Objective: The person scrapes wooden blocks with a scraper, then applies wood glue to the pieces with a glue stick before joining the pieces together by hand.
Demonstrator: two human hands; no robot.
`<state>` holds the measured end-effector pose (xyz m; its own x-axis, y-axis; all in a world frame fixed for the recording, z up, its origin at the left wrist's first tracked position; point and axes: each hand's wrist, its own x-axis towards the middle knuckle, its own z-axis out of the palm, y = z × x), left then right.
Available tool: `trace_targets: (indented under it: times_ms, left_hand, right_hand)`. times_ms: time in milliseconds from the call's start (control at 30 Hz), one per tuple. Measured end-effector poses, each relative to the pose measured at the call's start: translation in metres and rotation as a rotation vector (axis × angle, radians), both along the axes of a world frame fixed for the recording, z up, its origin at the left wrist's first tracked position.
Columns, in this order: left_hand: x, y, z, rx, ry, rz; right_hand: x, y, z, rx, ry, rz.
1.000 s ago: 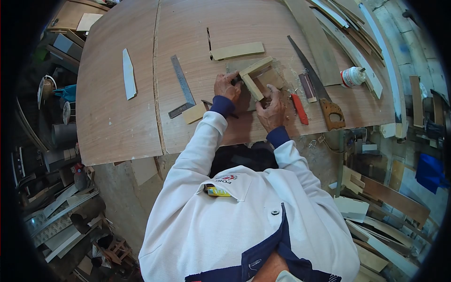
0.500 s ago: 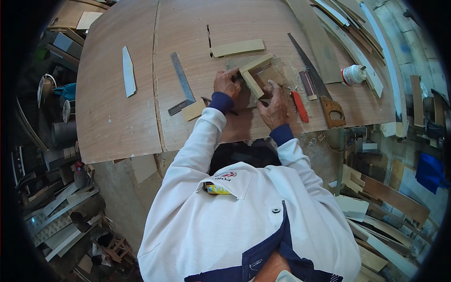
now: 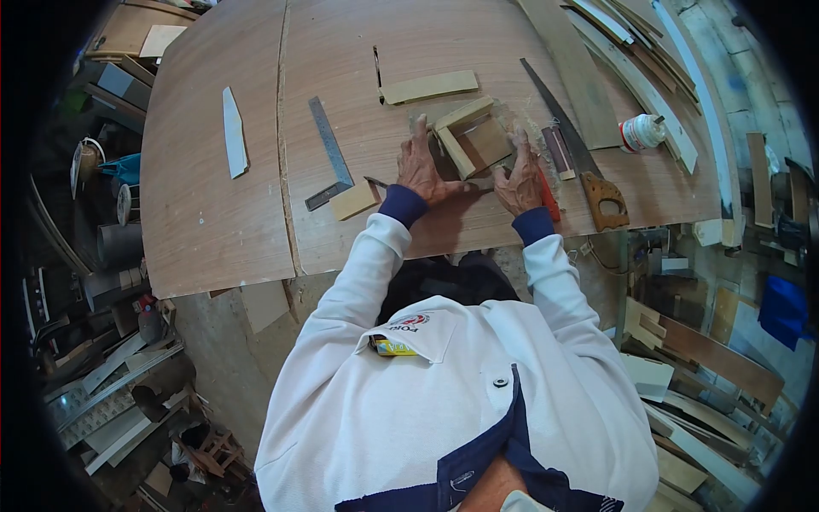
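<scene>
Two light wood strips joined in an L, the wooden corner piece [image 3: 458, 155], lie on a thin brown panel [image 3: 485, 143] on the workbench. My left hand [image 3: 421, 171] rests flat at the left of the corner piece, fingers stretched forward and thumb pointing right. At the panel's right side is my right hand [image 3: 519, 181], its fingers apart and slightly bent, holding nothing visible. A red-handled tool [image 3: 547, 198] lies right beside that hand, partly covered by it. Left of my left hand is a try square [image 3: 331, 149] with a small wood block [image 3: 355, 200] next to it.
A handsaw [image 3: 589, 166], a dark block [image 3: 558, 152] and a white glue bottle [image 3: 641, 134] lie to the right. Beyond the corner piece is a loose wood strip [image 3: 429, 87]. Long boards [image 3: 572, 68] cover the far right; a white offcut [image 3: 233, 132] is at left.
Both hands have come off the corner piece and spread apart, the left flattening out, the right moving right over the red-handled tool. The corner piece stays nearly in place.
</scene>
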<state>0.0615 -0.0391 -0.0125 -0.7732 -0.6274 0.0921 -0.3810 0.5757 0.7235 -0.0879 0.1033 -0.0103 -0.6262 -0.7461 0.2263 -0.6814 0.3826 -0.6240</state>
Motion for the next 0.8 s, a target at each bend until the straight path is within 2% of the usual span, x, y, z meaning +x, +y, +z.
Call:
trace_targets:
  times_ms: [167, 433, 800]
  left_hand:
    - [-0.004, -0.004, -0.002, 0.005, 0.037, 0.029]
    - [-0.001, -0.020, 0.009, -0.011, -0.081, -0.121]
    - [-0.002, -0.026, -0.001, -0.020, -0.157, -0.105]
  right_hand:
    - [0.005, 0.007, 0.002, -0.007, -0.050, -0.024]
    - [0.007, 0.017, -0.006, 0.011, -0.038, -0.037]
    - [0.008, 0.018, -0.002, 0.007, -0.061, -0.007]
